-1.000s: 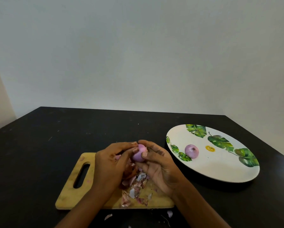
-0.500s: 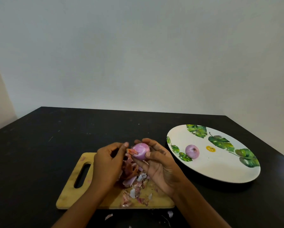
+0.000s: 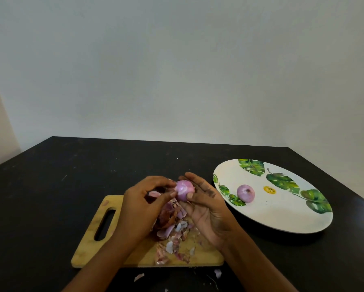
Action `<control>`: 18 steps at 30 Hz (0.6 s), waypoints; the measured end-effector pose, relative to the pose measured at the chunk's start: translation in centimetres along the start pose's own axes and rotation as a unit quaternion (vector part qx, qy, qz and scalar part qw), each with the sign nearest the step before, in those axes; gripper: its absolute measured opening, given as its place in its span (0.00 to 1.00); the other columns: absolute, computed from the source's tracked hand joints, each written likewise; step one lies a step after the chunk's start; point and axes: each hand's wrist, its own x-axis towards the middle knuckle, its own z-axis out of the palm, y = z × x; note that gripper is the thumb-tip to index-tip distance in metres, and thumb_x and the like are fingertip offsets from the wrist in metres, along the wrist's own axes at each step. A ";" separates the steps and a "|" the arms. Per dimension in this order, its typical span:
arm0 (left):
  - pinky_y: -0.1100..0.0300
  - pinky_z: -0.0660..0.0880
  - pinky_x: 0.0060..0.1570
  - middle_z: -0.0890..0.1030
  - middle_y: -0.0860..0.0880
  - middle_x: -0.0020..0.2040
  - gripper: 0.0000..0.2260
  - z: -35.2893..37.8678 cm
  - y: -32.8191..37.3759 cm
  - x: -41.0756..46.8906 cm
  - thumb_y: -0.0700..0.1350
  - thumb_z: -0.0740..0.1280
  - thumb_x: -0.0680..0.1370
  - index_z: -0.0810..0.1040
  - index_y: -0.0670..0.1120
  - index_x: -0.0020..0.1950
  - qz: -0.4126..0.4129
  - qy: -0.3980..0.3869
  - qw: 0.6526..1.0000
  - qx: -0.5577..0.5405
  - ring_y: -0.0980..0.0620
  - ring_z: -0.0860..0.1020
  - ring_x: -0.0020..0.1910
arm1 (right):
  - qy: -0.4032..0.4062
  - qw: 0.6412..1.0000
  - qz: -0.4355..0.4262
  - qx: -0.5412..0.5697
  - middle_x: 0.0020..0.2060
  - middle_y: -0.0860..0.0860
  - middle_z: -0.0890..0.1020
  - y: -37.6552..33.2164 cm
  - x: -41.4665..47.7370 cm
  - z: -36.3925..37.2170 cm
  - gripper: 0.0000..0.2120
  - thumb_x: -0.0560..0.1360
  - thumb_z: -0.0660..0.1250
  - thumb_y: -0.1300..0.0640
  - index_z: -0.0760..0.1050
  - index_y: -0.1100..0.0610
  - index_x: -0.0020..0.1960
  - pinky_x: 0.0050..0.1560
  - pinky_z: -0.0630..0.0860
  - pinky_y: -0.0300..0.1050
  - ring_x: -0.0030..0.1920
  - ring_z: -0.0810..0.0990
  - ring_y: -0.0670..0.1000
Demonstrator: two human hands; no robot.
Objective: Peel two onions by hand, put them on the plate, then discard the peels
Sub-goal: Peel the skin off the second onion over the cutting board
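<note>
While the right hand [image 3: 206,211] cups the held onion [image 3: 184,189] above the cutting board [image 3: 88,247], fingers curled round it, the left hand [image 3: 143,207] pinches its left side | head: peeled onion [image 3: 245,193] lies on the plate [image 3: 282,220] | risk: slick bulb could squirt from the grip onto the peels [image 3: 172,226] | since a second ago: more bulb exposed

On the white, leaf-printed plate [image 3: 282,216], near its left rim: a peeled purple onion [image 3: 245,193], lying still. Gripped between the fingers of the left hand [image 3: 141,207] and the right hand [image 3: 206,209]: the second onion [image 3: 184,191], pale purple and glossy, possibly with a shred of skin left. Directly below, peels [image 3: 172,230] heaped, purple, brown and white.
</note>
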 end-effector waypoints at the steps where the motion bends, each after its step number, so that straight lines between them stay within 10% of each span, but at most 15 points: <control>1: 0.74 0.73 0.45 0.81 0.61 0.43 0.06 -0.1 -0.3 0.0 0.45 0.72 0.72 0.80 0.55 0.45 0.034 0.004 0.998 0.043 0.63 0.78 0.48 | 0.005 1.000 -0.004 -0.011 0.53 0.64 0.82 0.0 0.0 0.0 0.24 0.64 0.70 0.75 0.76 0.64 0.58 0.45 0.83 0.49 0.50 0.84 0.61; 18: 0.71 0.71 0.40 0.78 0.57 0.45 0.06 -0.9 -0.2 0.7 0.40 0.74 0.69 0.80 0.50 0.38 -0.096 -0.042 0.991 0.080 0.62 0.76 0.47 | -0.018 0.972 -0.079 -0.219 0.54 0.57 0.83 0.7 0.7 -1.6 0.20 0.63 0.73 0.68 0.81 0.56 0.54 0.59 0.77 0.57 0.58 0.81 0.59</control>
